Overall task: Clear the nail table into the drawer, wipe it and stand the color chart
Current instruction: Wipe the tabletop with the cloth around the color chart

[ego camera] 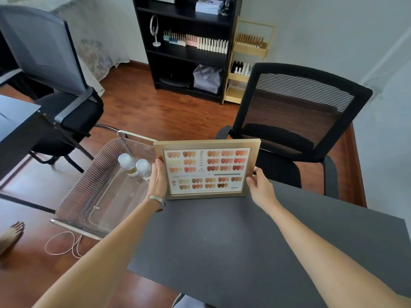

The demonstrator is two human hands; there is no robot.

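A gold-framed color chart point(206, 168) with rows of nail swatches stands upright at the far left corner of the dark grey nail table point(233, 241), its bottom edge on the tabletop. My left hand point(158, 177) grips the frame's left side. My right hand point(259, 185) holds the lower right corner. The chart faces me.
A clear plastic cart tray point(89, 196) beside the table's left edge holds two small bottles point(134, 166). A black mesh chair point(295, 125) stands behind the table, another chair point(51, 70) at left. A black shelf point(186, 47) with polish bottles is at the back. A bare foot point(11, 236) rests on the floor.
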